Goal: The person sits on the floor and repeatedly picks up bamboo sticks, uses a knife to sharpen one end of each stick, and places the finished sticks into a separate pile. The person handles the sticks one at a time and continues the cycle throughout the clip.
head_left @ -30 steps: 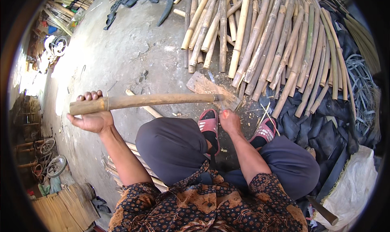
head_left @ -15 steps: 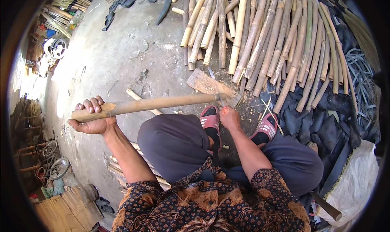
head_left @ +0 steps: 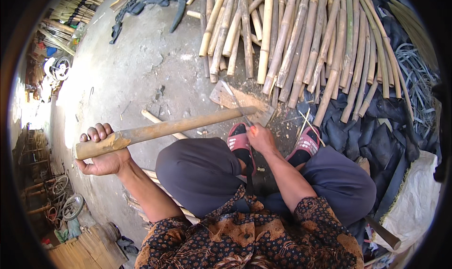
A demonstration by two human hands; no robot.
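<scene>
Left hand (head_left: 109,161) near 9 o'clock, half curled round the thick end of the pole (head_left: 174,126): fingers over the top, thumb below, part of the palm showing. Right hand (head_left: 260,138) just off centre toward 4 o'clock, in a tight fist at the near end of a blade (head_left: 230,91); grip mostly hidden by the fingers.

Pole runs from 9 o'clock, rising slightly, to its thin end just 2 o'clock of centre, over the board (head_left: 248,99). Blade slants toward 12 o'clock and crosses the pole by that thin end; can't tell whether they touch. Pale scraps lie on and around the board.

Right hand is between the two pink sandals (head_left: 239,141), near the left one. Floor stick (head_left: 151,116) passes beneath the pole, 10 o'clock side. Bamboo pile (head_left: 287,38) at 1 o'clock, black straps (head_left: 136,8) at 11, blue strips (head_left: 416,76) between 2 and 3, black sheets (head_left: 372,133) at 3, white sack (head_left: 410,198) at 4. Slats (head_left: 136,204) between 7 and 8; wheel (head_left: 73,207) at 8.
</scene>
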